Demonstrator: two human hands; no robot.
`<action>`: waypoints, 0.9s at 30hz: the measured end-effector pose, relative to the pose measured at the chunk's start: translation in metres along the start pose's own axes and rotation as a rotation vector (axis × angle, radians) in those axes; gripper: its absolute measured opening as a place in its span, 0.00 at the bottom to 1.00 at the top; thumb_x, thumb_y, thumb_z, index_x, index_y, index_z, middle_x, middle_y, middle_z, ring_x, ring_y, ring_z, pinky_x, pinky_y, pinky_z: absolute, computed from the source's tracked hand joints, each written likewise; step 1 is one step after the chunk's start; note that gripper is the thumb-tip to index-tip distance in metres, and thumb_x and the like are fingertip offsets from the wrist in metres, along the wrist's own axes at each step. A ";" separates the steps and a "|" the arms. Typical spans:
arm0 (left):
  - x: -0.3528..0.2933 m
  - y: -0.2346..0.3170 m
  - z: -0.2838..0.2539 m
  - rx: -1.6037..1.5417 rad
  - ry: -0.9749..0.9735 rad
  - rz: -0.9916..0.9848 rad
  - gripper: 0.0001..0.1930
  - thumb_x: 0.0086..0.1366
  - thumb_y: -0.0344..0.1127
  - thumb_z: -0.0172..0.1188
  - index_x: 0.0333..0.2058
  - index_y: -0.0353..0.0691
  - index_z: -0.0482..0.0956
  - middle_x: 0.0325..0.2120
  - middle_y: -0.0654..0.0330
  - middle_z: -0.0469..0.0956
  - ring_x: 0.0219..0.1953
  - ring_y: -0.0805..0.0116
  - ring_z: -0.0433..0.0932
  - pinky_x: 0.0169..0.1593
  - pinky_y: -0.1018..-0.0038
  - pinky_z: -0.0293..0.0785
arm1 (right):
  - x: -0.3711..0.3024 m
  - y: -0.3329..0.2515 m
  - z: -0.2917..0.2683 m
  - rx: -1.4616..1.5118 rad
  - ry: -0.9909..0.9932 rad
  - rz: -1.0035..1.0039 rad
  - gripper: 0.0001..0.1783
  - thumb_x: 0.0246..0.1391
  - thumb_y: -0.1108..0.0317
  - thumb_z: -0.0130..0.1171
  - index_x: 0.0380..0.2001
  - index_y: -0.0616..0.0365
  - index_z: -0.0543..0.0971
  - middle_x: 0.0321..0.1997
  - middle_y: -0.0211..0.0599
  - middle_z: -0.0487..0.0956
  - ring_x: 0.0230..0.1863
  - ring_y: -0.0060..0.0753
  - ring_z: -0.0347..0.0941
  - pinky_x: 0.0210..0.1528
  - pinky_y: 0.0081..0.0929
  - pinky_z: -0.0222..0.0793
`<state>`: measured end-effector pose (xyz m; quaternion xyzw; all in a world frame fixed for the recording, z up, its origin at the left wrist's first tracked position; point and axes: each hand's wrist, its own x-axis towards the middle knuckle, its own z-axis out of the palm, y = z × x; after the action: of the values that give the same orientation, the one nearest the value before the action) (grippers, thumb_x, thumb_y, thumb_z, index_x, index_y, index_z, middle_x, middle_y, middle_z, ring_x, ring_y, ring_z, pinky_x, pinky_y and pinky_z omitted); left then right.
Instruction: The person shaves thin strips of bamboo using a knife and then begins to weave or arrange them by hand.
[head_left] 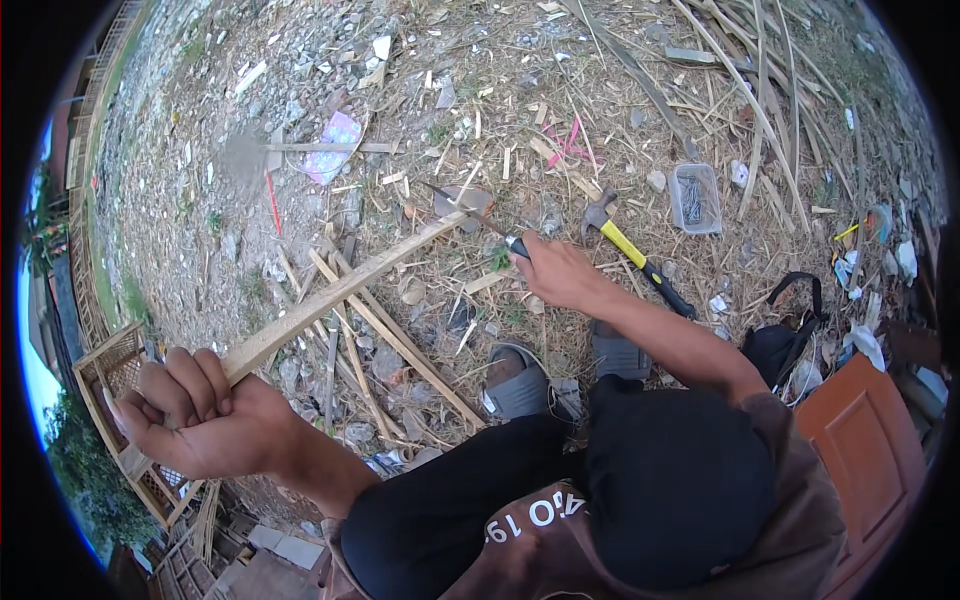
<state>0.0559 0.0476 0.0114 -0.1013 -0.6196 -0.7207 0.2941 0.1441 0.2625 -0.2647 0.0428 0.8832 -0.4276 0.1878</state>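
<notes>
My left hand (205, 410) is closed around the near end of a long pale wooden strip (345, 285). The strip slants away to the right, its far end over a flat brownish piece (478, 201) on the ground. In my right hand (562, 270) is the dark handle of a knife (490, 225), gripped firmly. The thin blade points up and left, crossing the strip's far tip; whether it cuts into the wood cannot be made out. Just right of my right hand lies a claw hammer (622, 242) with a yellow and black handle.
A clear plastic box (695, 198) of nails stands beyond the hammer. Loose wooden strips (400, 345) lie under the held one, and more (765, 110) are piled far right. A pink ribbon (570, 145), a red stick (273, 203) and a black bag (782, 345) lie around on rubble-strewn ground.
</notes>
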 end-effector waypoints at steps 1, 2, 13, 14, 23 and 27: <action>0.000 0.001 -0.002 0.046 0.032 -0.008 0.18 0.75 0.39 0.41 0.22 0.51 0.51 0.13 0.72 0.48 0.13 0.84 0.46 0.15 0.82 0.41 | -0.003 -0.013 0.001 0.059 -0.039 0.015 0.16 0.65 0.61 0.49 0.41 0.67 0.68 0.20 0.58 0.77 0.25 0.64 0.77 0.30 0.56 0.71; -0.001 0.001 -0.005 0.093 0.062 -0.015 0.18 0.75 0.39 0.41 0.22 0.51 0.51 0.13 0.72 0.48 0.13 0.84 0.46 0.15 0.82 0.41 | -0.008 -0.024 0.001 0.119 -0.077 0.032 0.16 0.65 0.61 0.49 0.41 0.66 0.68 0.20 0.58 0.76 0.26 0.64 0.76 0.30 0.56 0.70; 0.001 0.000 -0.012 0.033 0.058 -0.030 0.19 0.76 0.40 0.41 0.21 0.50 0.53 0.13 0.72 0.48 0.13 0.83 0.45 0.14 0.82 0.40 | -0.016 -0.022 0.002 0.145 -0.056 0.039 0.19 0.67 0.55 0.47 0.42 0.64 0.67 0.22 0.58 0.76 0.28 0.65 0.76 0.33 0.57 0.68; 0.002 -0.001 -0.011 0.084 0.114 -0.007 0.19 0.76 0.39 0.41 0.21 0.50 0.53 0.13 0.72 0.48 0.13 0.83 0.45 0.14 0.83 0.41 | -0.017 -0.031 0.001 0.234 -0.070 -0.055 0.19 0.68 0.54 0.46 0.43 0.63 0.66 0.22 0.57 0.76 0.28 0.63 0.76 0.32 0.55 0.67; 0.001 0.004 -0.042 -0.204 -0.297 -0.013 0.18 0.76 0.42 0.43 0.23 0.50 0.56 0.10 0.74 0.52 0.10 0.85 0.49 0.14 0.84 0.44 | -0.033 -0.074 -0.027 0.413 0.017 -0.231 0.17 0.67 0.54 0.47 0.40 0.60 0.67 0.20 0.52 0.75 0.21 0.60 0.74 0.27 0.51 0.68; -0.001 0.008 -0.036 -0.202 -0.337 -0.009 0.18 0.76 0.42 0.43 0.24 0.51 0.56 0.09 0.75 0.52 0.10 0.86 0.48 0.15 0.85 0.46 | -0.016 -0.044 -0.014 0.323 0.103 -0.272 0.15 0.67 0.57 0.48 0.40 0.60 0.68 0.18 0.51 0.75 0.22 0.59 0.75 0.25 0.49 0.69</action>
<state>0.0693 0.0132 0.0098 -0.2469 -0.5851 -0.7533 0.1712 0.1443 0.2465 -0.2186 -0.0253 0.8094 -0.5821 0.0737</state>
